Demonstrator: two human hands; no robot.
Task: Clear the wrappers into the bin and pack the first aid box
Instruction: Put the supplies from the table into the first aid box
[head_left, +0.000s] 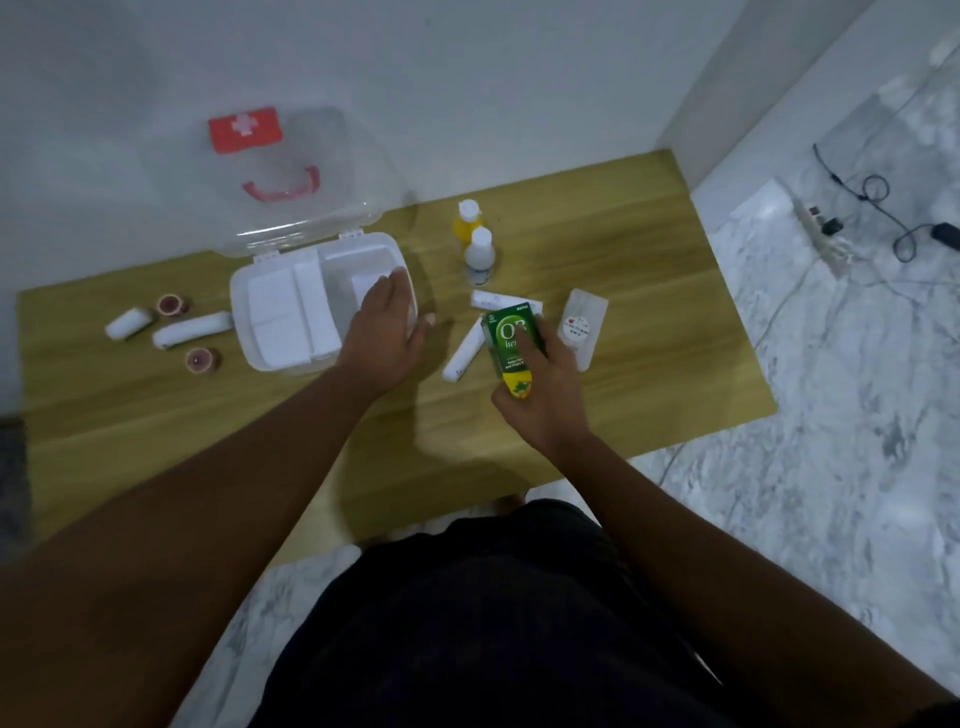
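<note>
A clear first aid box (270, 358) stands open on the wooden table, its lid (291, 171) with a red cross label tipped back against the wall. White pads fill its left compartments. My left hand (387, 332) rests on the box's right rim, fingers on a small white packet inside. My right hand (545, 387) grips a green medicine carton (506, 338) just right of the box. Two white tubes (462, 353) lie beside the carton. A clear sachet (584, 325) lies to the right.
A yellow bottle (467, 221) and a white bottle (480, 254) stand behind the carton. Left of the box lie two bandage rolls (192, 330) and two pink tape rolls (200, 359). On the marble floor at right are a power strip (826, 239) and cables.
</note>
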